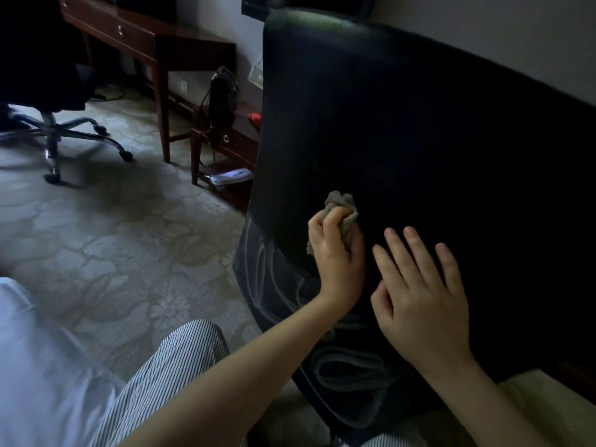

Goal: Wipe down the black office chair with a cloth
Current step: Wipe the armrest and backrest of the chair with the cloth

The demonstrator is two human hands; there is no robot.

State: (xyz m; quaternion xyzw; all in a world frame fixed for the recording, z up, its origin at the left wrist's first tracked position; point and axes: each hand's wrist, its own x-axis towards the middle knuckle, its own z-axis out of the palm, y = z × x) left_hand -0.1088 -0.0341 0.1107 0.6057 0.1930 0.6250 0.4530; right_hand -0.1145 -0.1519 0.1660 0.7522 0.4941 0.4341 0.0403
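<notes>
chair: the black padded leather-look office chair is standing right in front of us, backrest filling the right half of the view, lower edge near our striped knees
left hand: our left hand is pressing on the backrest's lower left area, fingers clamped around a bunched grey cloth, wad poking out above the knuckles
right hand: our right hand is lying flat on the backrest just beside the left, fingers spread apart, holding nothing, apparently bracing the chair
step: we're judging this as wiping the lower backrest, most of the panel above is looking untouched
technique: we should be keeping the flat hand steady so the chair isn't swivelling, working in overlapping strokes toward the top edge, refolding the cloth to a clean face
risk: the wad is contacting only a small patch, so we're likely missing strips unless we open it out
surroundings: a second dark swivel chair on a chrome base and a dark wooden desk are sitting well apart, far left
</notes>
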